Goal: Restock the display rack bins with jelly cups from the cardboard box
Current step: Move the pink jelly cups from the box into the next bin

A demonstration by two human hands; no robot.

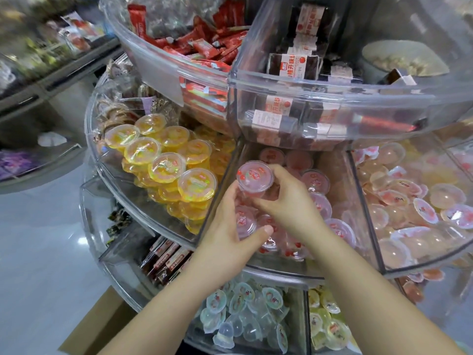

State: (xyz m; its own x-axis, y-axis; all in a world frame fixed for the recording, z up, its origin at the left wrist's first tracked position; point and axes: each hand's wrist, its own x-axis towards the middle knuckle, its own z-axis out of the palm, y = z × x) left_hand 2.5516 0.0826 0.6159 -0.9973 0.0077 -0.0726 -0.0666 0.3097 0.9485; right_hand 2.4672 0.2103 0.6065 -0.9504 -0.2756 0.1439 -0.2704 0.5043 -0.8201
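Pink jelly cup [255, 178] in right grip [282, 198], left grip [230, 224] curled around another.

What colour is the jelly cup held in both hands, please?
Pink, with red print on its lid; jelly cup, head view.

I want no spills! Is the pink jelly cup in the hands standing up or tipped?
Nearly upright: the pink jelly cup shows its sealed lid on top, leaning slightly toward the camera.

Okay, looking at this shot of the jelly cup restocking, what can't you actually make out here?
Head view only:
- Cardboard box: cut off by the bottom edge and hidden under the rack; its contents are unseen.
- Pink jelly cup: lid print too small and blurred to read.
- Left hand: its fingertips are hidden behind the cups.
- Pink bin: its back is covered by the upper tier.
- Far shelves: blurred.
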